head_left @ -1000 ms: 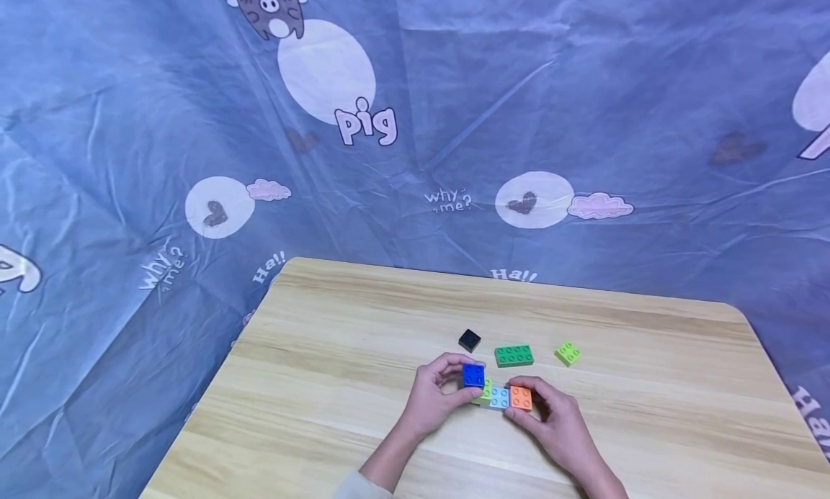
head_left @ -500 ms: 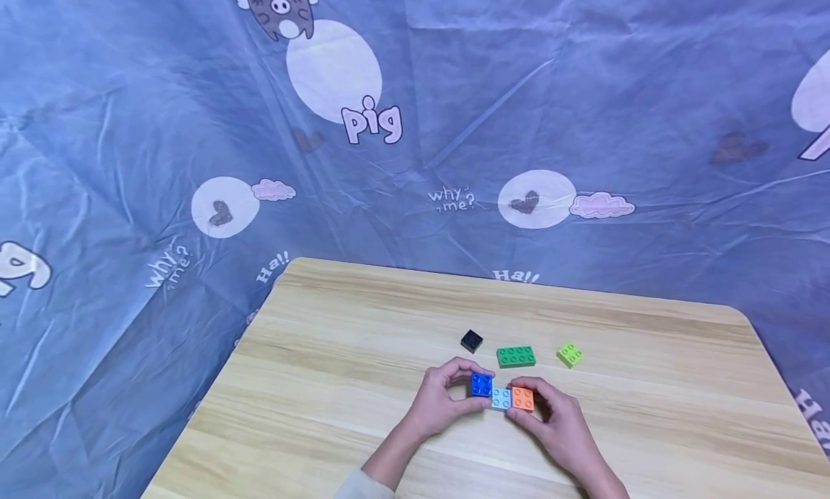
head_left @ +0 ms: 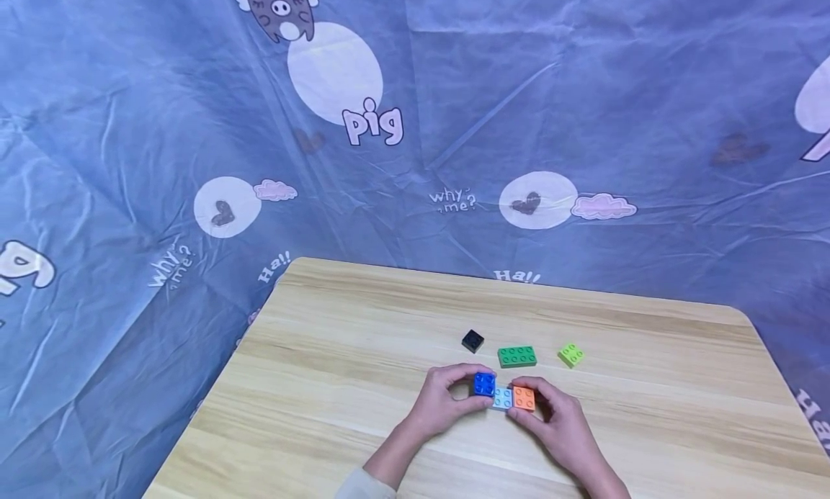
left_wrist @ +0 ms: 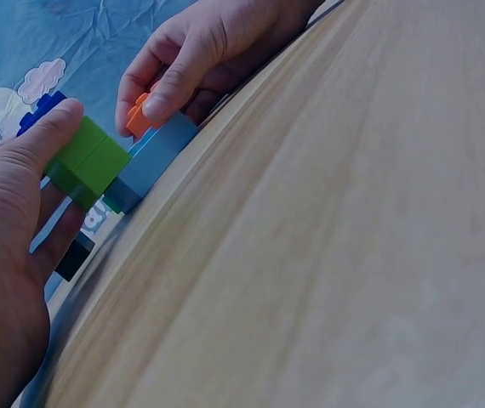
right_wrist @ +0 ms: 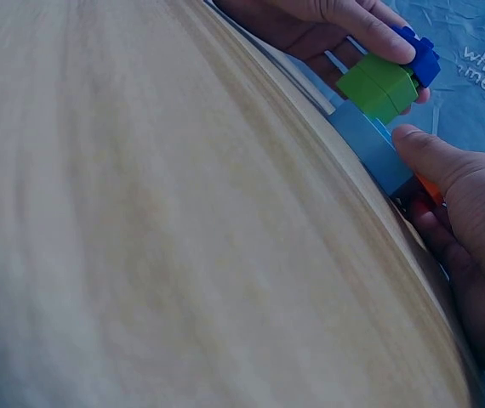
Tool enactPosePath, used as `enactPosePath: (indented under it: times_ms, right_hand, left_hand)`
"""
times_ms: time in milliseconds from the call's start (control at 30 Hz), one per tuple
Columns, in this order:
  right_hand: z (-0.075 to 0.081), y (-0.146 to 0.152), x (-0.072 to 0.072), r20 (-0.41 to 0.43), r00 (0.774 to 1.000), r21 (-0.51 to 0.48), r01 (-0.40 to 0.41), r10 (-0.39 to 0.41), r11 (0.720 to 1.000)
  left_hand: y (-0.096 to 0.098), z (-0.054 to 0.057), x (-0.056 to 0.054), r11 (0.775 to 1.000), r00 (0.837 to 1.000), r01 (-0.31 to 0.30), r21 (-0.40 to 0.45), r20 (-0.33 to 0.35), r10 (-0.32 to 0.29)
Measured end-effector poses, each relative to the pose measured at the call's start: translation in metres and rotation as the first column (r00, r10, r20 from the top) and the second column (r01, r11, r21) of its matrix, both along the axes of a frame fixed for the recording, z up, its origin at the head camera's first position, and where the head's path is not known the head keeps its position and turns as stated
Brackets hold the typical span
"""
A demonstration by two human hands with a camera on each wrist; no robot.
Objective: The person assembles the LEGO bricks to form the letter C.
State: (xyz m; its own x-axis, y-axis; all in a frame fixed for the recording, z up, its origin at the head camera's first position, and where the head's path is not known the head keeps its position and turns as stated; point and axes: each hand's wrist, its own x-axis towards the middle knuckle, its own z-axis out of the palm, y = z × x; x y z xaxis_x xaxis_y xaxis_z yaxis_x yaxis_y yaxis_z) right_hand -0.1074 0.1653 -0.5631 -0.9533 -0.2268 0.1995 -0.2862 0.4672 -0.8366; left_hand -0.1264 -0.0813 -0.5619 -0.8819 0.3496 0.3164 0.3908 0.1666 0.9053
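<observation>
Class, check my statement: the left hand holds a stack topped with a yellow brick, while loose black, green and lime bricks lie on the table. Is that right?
Not quite: the head view shows the left hand holding a stack topped with a blue brick. The black brick, green brick and loose lime brick are right.

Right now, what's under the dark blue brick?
Lime green brickwork shows directly beneath the dark blue brick in both wrist views. The left hand covers part of it, and its underside can't be seen.
</observation>
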Motion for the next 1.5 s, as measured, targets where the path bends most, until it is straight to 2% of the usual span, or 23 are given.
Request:
enactPosePath:
  times_ms: [133, 367, 533, 833, 1033, 1267, 1500]
  right_hand:
    - [0.0, 0.0, 0.0, -0.007, 1.0, 0.003, 0.002, -0.002, 1.0]
    - [-0.002, 0.002, 0.0, -0.026, 1.0, 0.003, 0.001, -0.001, 1.0]
    - [-0.003, 0.002, 0.0, -0.035, 0.999, -0.013, -0.01, 0.01, 1.0]
    - [-0.003, 0.001, -0.001, -0.026, 1.0, 0.007, 0.0, 0.001, 1.0]
    - [-0.003, 0.001, -0.001, -0.031, 1.0, 0.007, -0.001, 0.002, 1.0]
    - [-0.002, 0.0, -0.001, -0.047, 0.999, 0.0, -0.008, 0.008, 1.0]
    - [-0.001, 0.0, -0.001, -0.053, 0.999, 0.004, -0.007, 0.008, 1.0]
  left_hand:
    - [0.0, -0.001, 0.0, 0.999, 0.998, -0.02, -0.046, -0.064, 0.017]
    - [0.0, 0.002, -0.001, 0.999, 0.995, -0.02, -0.05, -0.097, 0.015]
    - [0.0, 0.004, 0.0, 0.997, 0.984, -0.035, -0.075, -0.177, 0.022]
    - [-0.001, 0.003, -0.001, 0.995, 0.995, -0.04, -0.087, -0.098, 0.031]
    - [-0.002, 0.006, -0.002, 0.995, 0.995, -0.025, -0.101, -0.1, 0.015]
    - [-0.005, 0.011, -0.004, 0.984, 0.989, -0.026, -0.179, -0.149, -0.001]
    - [-0.007, 0.02, -0.004, 0.965, 0.991, -0.027, -0.26, -0.131, -0.007]
